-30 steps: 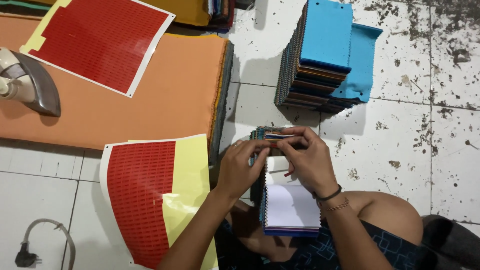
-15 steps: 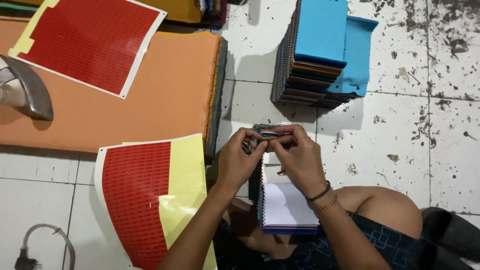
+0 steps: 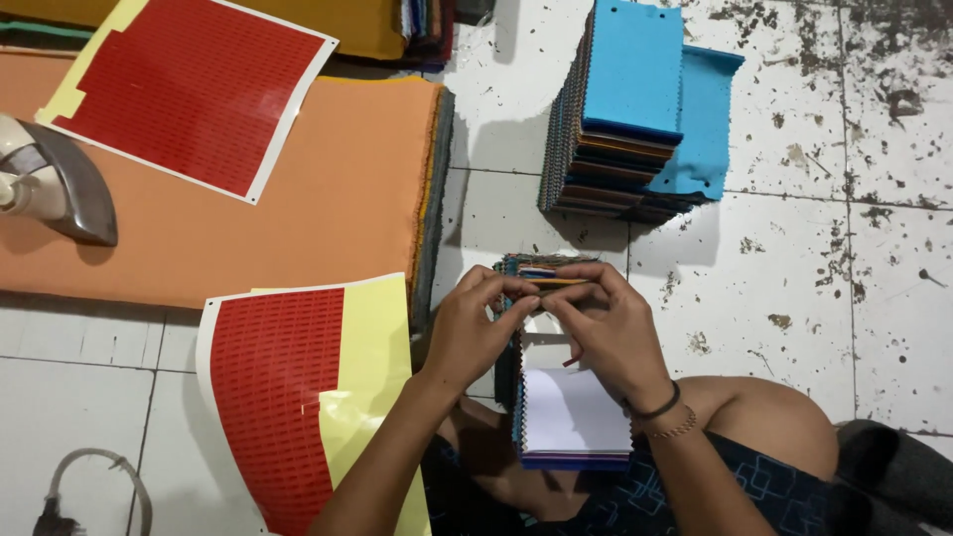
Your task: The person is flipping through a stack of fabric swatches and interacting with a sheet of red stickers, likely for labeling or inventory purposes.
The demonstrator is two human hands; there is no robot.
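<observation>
hands pinch a small swatch book on the lap: left hand, right hand. red label sheet lies left on the floor; blue swatch stack sits ahead.

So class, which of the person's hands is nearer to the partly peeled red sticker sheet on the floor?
Left. The left hand is just right of the red sticker sheet, pinching the swatch stack. The right hand is farther off, beyond the left hand.
</observation>
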